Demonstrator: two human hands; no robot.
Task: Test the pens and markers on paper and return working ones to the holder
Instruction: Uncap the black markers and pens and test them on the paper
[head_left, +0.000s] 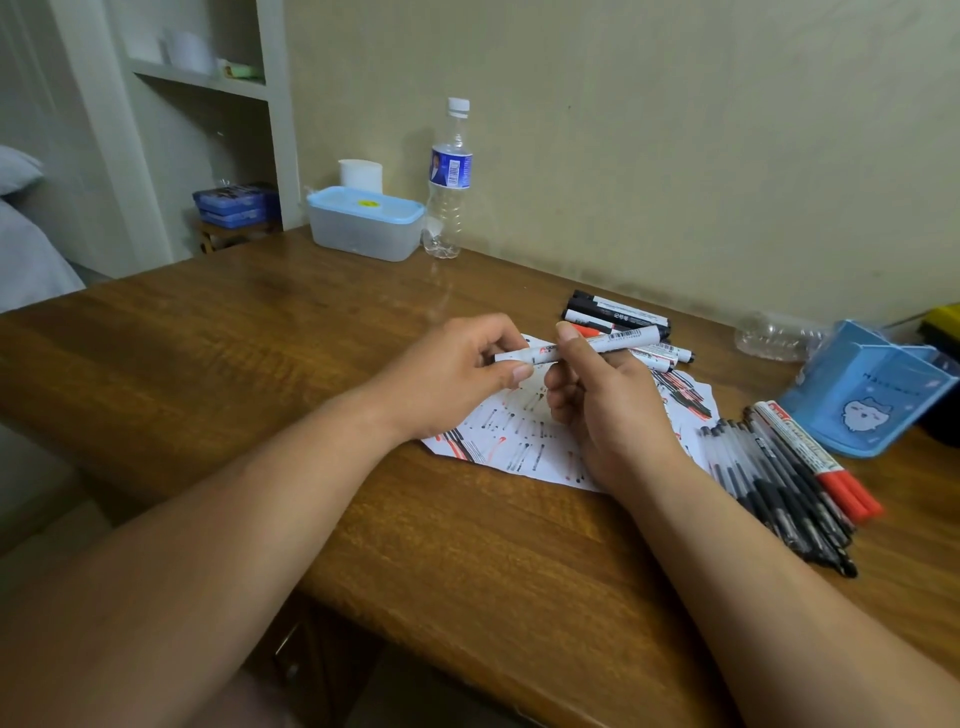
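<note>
We hold the marker (618, 340) level over the paper (519, 441). The left hand (447, 374) pinches its left end between curled fingers (511, 372), and the right hand (608, 410) grips the barrel. We seem to be at the cap, about to test. Next comes a straight pull, then a stroke on bare paper just below the fingers. The holder (862, 400) sits well to their right on the counter (260, 338).

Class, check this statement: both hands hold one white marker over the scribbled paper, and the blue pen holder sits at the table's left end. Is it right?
No. The head view shows the blue pen holder at the right end of the table, not the left. The left hand and right hand do hold one white marker over the scribbled paper.
</note>
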